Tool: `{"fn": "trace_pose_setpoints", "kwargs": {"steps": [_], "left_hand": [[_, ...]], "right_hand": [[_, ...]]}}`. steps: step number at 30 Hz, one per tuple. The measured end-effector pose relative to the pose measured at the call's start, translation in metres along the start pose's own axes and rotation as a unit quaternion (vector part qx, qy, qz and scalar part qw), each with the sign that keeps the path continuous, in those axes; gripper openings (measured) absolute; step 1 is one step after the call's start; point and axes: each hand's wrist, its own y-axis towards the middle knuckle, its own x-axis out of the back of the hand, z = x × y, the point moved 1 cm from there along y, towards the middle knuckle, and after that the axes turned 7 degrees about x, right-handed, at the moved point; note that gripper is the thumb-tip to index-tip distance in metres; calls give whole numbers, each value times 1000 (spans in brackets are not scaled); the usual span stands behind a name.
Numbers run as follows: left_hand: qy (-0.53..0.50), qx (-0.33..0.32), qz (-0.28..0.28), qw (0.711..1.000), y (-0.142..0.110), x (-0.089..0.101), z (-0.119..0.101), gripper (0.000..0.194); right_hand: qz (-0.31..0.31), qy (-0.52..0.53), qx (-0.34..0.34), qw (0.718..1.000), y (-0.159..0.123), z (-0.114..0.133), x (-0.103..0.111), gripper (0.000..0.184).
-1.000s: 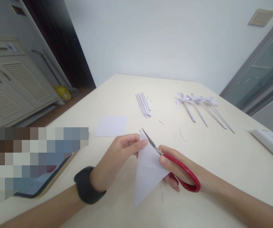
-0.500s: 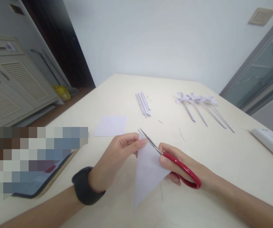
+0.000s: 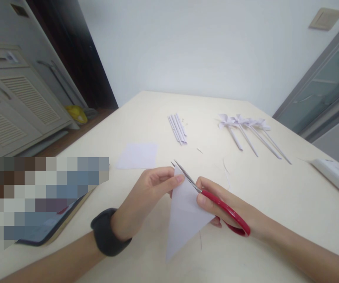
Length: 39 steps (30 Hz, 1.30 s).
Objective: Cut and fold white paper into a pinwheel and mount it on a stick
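Note:
Between the thumb and fingers of my left hand [image 3: 154,184] is the upper corner of a folded white paper triangle [image 3: 184,222]. My right hand [image 3: 219,200] is closed round red-handled scissors [image 3: 225,208]. Their slim metal blades lie along the paper's upper right edge, tips slightly apart and just past its top corner. The right thumb rests over the paper near the scissor pivot; the other right fingers are partly hidden behind paper and handles. A flat white paper sheet [image 3: 137,155] lies on the table beyond my left hand.
Several rolled paper sticks [image 3: 177,129] lie mid-table. Several paper pinwheels [image 3: 243,125] on sticks lie farther right. Thin paper strips [image 3: 226,171] and scraps are scattered about. A tablet-like device [image 3: 45,228], partly pixelated, is at left; a white object [image 3: 336,179] sits at the right edge.
The paper's top corner has shifted slightly right and down with my left fingers. The scissor tips now reach a little past the corner, opened slightly wider.

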Motion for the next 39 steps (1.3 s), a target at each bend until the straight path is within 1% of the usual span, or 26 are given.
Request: {"fn": "trace_pose_setpoints", "kwargs": {"steps": [7,15,19,24,28,33,39], "left_hand": [[-9,-2,-5,1000,0,-1,1,22],[-33,3,6,999,0,-2,1,20],[-36,6,0,999,1,-2,0,20],[-35,8,-6,999,-1,-4,-1,20],[-34,10,-15,999,-2,-5,-2,20],[-43,12,7,999,0,-3,-1,19],[-51,13,9,999,-1,-4,0,19]], "right_hand": [[4,-14,-3,1000,1,4,-1,31],[4,2,10,1000,0,0,-1,30],[1,8,13,1000,2,-1,-2,31],[-9,16,-5,1000,1,2,-3,33],[-3,19,-6,1000,0,3,-3,34],[2,30,-5,1000,2,1,-3,33],[-5,45,-7,999,2,0,-4,33]]}}
